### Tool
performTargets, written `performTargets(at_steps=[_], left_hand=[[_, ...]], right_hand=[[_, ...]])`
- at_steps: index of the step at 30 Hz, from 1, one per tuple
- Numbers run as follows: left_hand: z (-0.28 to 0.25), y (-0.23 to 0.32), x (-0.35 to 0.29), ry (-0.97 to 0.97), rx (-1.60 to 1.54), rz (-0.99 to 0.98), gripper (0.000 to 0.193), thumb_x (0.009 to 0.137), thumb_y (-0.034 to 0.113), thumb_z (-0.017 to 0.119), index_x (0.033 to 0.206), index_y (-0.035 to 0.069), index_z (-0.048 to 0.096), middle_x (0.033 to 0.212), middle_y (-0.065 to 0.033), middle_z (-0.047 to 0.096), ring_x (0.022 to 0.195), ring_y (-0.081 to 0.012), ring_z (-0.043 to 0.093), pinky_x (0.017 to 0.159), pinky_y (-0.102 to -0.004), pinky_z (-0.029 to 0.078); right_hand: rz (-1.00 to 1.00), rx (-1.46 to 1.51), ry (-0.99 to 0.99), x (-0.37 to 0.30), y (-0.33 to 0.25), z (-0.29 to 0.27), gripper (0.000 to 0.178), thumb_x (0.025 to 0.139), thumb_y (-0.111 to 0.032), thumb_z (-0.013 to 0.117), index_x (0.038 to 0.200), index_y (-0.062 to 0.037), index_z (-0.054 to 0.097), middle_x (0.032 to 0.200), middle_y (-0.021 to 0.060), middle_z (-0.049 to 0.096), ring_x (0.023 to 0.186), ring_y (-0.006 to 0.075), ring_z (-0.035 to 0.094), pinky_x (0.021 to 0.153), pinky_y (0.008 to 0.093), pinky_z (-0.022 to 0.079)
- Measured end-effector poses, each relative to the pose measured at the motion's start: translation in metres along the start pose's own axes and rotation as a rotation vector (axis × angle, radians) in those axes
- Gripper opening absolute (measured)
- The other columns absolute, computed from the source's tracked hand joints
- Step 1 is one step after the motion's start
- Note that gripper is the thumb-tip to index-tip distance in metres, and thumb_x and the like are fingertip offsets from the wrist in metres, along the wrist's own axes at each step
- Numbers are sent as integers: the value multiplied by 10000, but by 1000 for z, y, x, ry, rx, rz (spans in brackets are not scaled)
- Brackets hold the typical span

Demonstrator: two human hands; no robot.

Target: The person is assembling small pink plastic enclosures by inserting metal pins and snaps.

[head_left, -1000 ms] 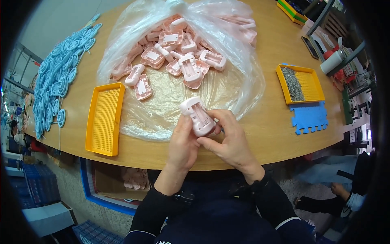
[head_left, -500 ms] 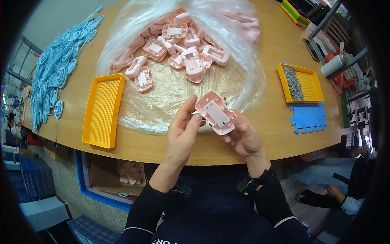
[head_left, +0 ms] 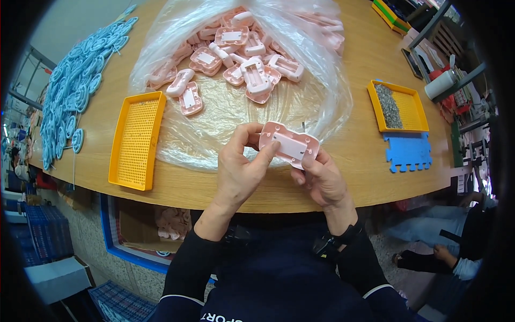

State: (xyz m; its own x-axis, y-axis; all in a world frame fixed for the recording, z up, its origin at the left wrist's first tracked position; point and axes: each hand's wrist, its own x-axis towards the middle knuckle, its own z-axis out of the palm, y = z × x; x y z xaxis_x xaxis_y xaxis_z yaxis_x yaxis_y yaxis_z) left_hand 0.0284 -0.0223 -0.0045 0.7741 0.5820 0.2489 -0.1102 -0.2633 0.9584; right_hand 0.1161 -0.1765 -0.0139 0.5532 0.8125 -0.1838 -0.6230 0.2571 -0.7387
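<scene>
Between my hands is a pink plastic housing shell point(head_left: 290, 146), its hollow side with screw posts and a pale rectangular panel facing up. My left hand point(head_left: 240, 169) is closed on its left end, thumb pressed on the inside. My right hand point(head_left: 326, 181) grips the right end, thumb on the near corner. A thin dark metal rod point(head_left: 303, 127) sticks up just behind the shell; what it belongs to is hidden. Beyond my hands, a pile of similar pink shells point(head_left: 232, 36) lies in a large clear plastic bag point(head_left: 214, 131), open toward me.
A yellow perforated tray point(head_left: 136, 140) stands on the left of the wooden table point(head_left: 204, 193). Coiled light-blue cords point(head_left: 80, 80) heap along the far left. At right, a yellow tray holds small metal screws point(head_left: 388, 106) beside a blue foam mat point(head_left: 409, 153). A person point(head_left: 450, 236) is at the lower right.
The shell has turned counterclockwise, so its long side now lies more crosswise. My left thumb has moved from its edge onto the inside. The view has shifted slightly.
</scene>
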Motion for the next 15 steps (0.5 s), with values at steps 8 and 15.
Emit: performTargets(at_steps=[8,15], left_hand=[[4,-8,1,7,-19,-5,210,832,107,691,988,0,601,799,-68,653,720,-119,606,662,-266,489],[5,-4,3,7,193,33,154,857,139,662,899,-6,631,724,-85,647,636,-132,611,593,-270,489]], right_hand=[[-106,-156,33,-4,2,5,280,918,-188,610,1157,-54,556,763,-27,543,616,33,472,503,164,337],[-93,-131,75,-3,3,5,242,924,-228,618,1087,-58,565,759,-29,540,614,29,470,489,161,330]])
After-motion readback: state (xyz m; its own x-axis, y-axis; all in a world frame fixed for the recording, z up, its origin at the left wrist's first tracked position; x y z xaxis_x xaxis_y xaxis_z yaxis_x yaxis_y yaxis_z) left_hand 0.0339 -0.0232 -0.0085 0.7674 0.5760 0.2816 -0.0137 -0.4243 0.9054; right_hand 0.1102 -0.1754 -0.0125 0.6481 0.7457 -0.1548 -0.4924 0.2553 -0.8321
